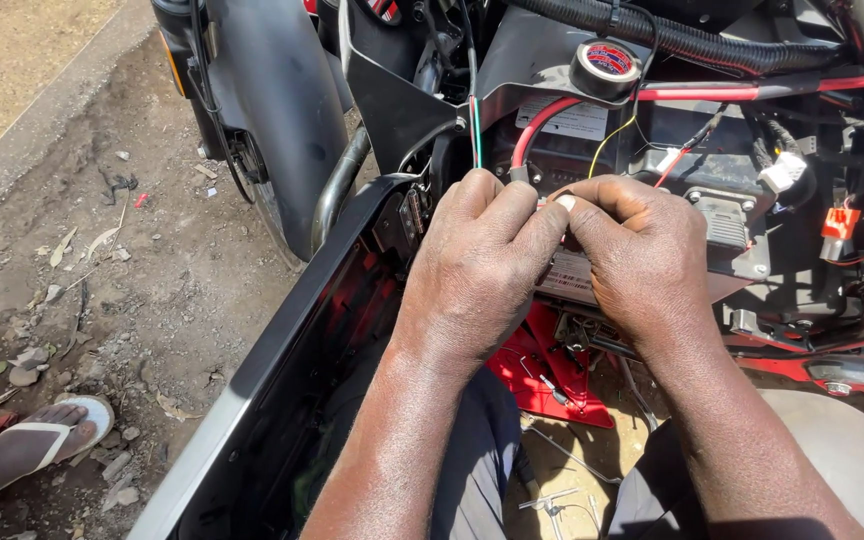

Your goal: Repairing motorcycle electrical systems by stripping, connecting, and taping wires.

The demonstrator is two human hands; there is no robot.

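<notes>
Nearest the camera, the person's knees in dark trousers (472, 450) framed a patch of dirt ground (152, 300) where loose metal bits (552, 500) lay within easy reach. To the far left a foot in a white sandal (47, 440) rested on the soil, belonging to someone else.

Above the knees, the left hand (477, 265) and right hand (642, 255) met knuckle to knuckle over the opened side of a motorcycle. Both were curled tight, fingertips pinched together where they touched, apparently nipping the end of a thin wire; the wire end itself was hidden between the fingers, so what exactly was gripped could not be told. Pressing the hands together likely steadied the fine work.

Just beyond them, a red cable (532, 135), a green-and-red wire pair (475, 120) and a yellow wire (612, 135) ran down toward the fingers from the wiring bay. Farther back, a roll of black tape (605, 68) sat perched on the frame, kept close by. The rear wheel's mudguard (282, 110) stood at the upper left.
</notes>
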